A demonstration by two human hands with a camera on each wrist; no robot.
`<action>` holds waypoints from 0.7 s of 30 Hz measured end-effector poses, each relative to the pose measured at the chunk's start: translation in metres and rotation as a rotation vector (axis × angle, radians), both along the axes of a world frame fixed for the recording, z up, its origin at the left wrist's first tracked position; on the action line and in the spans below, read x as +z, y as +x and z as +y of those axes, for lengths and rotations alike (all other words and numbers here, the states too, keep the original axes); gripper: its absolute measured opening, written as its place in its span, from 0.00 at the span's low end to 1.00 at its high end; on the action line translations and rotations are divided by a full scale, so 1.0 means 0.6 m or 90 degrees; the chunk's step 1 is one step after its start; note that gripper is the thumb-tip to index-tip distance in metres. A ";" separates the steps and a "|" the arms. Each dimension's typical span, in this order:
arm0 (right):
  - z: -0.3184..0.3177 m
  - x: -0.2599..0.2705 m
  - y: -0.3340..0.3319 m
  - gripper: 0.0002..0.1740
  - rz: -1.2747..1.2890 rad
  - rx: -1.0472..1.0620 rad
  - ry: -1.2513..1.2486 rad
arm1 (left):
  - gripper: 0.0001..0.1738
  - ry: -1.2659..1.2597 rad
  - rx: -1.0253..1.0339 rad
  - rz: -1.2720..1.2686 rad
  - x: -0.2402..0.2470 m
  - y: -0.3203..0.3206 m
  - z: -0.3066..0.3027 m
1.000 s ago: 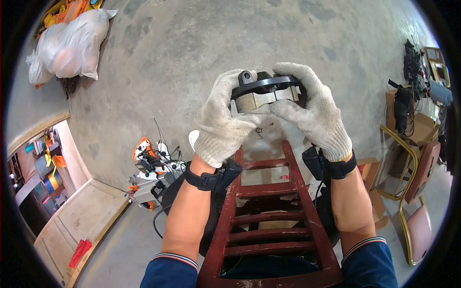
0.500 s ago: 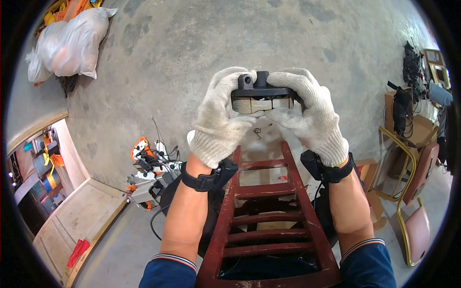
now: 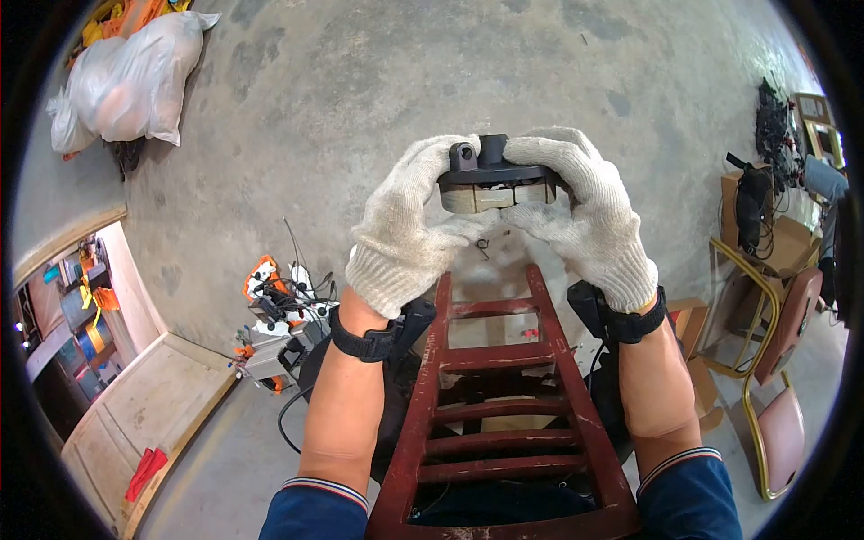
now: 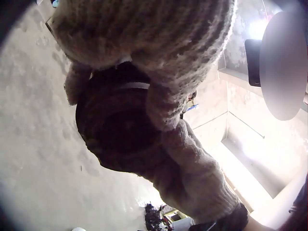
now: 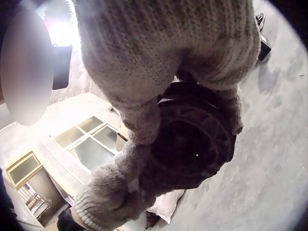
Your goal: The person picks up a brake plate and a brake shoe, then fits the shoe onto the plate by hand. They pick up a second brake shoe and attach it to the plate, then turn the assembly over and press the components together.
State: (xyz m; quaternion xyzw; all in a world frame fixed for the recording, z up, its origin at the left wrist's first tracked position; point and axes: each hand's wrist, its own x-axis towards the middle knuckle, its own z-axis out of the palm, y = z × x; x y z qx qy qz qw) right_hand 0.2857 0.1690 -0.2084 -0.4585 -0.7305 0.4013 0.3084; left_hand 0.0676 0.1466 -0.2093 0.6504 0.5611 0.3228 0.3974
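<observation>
Between two hands in white knitted gloves is a round black part [image 3: 497,175] with a lug and a short stub on top and pale metallic blocks along its side. My left hand [image 3: 402,220] grips its left edge, thumb below and fingers at the top. Its right edge is gripped by my right hand [image 3: 589,211] in the same way. The thumbs nearly meet under it. From below, the left wrist view shows the part's dark round underside [image 4: 120,127]; the right wrist view shows a ringed, hollow-looking face [image 5: 187,144].
A dark red wooden ladder-like frame [image 3: 499,358] stands below the hands. Power strips and cables [image 3: 288,301] lie on the floor at left, near a wooden board [image 3: 148,405]. A white sack [image 3: 135,85] is at upper left; cartons [image 3: 792,243] and a pink-padded chair [image 3: 785,430] are at right.
The black part has turned from tilted to about level and sits slightly lower. Both hands have shifted with it and keep their grip.
</observation>
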 end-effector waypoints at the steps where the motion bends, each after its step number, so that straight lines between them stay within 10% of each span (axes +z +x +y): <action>1: 0.000 0.000 0.000 0.29 0.000 0.000 0.000 | 0.35 0.004 0.000 0.000 -0.003 0.000 0.000; 21: -0.005 -0.002 -0.008 0.30 -0.026 -0.041 -0.020 | 0.34 0.009 0.021 -0.029 -0.014 0.007 -0.001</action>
